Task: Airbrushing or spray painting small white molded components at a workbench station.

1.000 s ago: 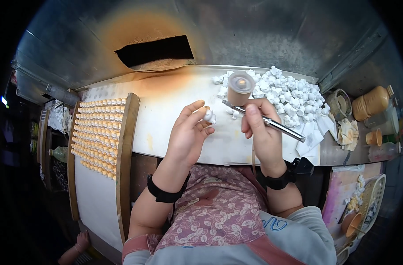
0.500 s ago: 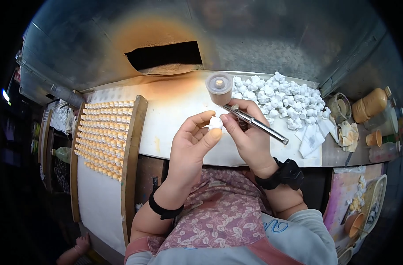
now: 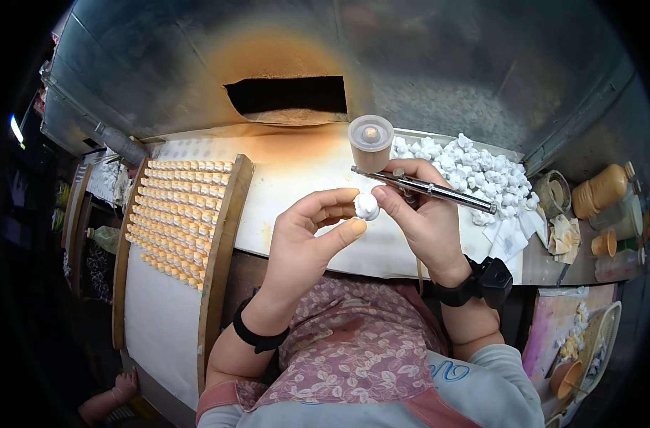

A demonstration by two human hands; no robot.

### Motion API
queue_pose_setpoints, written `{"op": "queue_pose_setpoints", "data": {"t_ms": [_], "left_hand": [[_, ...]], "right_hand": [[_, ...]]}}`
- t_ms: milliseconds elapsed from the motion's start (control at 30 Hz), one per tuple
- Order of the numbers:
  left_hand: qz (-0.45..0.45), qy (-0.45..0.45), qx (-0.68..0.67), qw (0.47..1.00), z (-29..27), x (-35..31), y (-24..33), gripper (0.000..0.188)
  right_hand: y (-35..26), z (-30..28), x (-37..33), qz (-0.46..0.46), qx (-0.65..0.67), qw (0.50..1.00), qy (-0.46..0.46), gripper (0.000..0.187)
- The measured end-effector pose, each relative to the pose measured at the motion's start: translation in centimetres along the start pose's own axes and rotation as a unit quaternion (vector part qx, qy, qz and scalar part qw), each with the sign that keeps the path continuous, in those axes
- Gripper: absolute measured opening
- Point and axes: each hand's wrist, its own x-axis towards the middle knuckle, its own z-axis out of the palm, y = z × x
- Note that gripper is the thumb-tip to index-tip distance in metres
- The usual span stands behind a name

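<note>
A small rounded white figurine (image 3: 366, 207) sits between my two hands above the white work surface. My left hand (image 3: 300, 232) grips it lightly at the fingertips, the thumb just below it; orange paint stains those tips. My right hand (image 3: 426, 225) is wrapped round a silver airbrush (image 3: 439, 190), with its thumb and finger also against the figurine's right side. The airbrush lies slanted, its nozzle end toward the left. A lidded clear paint cup (image 3: 371, 146) with brownish contents stands at that end.
White unpainted figurines (image 3: 474, 167) are heaped behind my right hand. To the left, a wooden-sided tray (image 3: 225, 250) carries rows of orange-and-white pieces (image 3: 178, 210). Bottles (image 3: 601, 191), a small orange cup (image 3: 604, 243) and stained paper (image 3: 564, 232) stand right. Another person's hand (image 3: 125, 387) shows lower left.
The figurine has been turned in my fingertips, and my left thumb has slid lower on it. Both hands, the airbrush and the surroundings sit slightly further right in the view.
</note>
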Motion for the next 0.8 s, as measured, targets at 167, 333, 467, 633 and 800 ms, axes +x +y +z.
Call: {"op": "queue_pose_setpoints", "data": {"t_ms": [167, 333, 467, 633, 800], "left_hand": [[-0.015, 0.007, -0.017, 1.0, -0.4, 0.5, 0.3, 0.033], [0.119, 0.102, 0.113, 0.981, -1.6, 3.1, 1.4, 0.025], [0.274, 0.205, 0.4, 0.85, -4.0, 6.1, 0.9, 0.022], [0.374, 0.236, 0.584, 0.681, -5.1, 7.8, 0.2, 0.025], [0.407, 0.233, 0.601, 0.647, -5.1, 8.4, -0.3, 0.024]], "right_hand": [[-0.2, 0.1, 0.8, -0.016, -0.032, 0.999, -0.017, 0.024], [-2.2, -0.7, 3.0, -0.035, -0.045, 0.998, 0.008, 0.028], [-4.7, -0.9, 4.7, -0.103, -0.108, 0.989, 0.002, 0.031], [-7.1, -1.5, 5.4, -0.12, -0.079, 0.989, 0.022, 0.029], [-5.9, -2.5, 5.0, -0.106, -0.09, 0.99, 0.026, 0.024]]}}
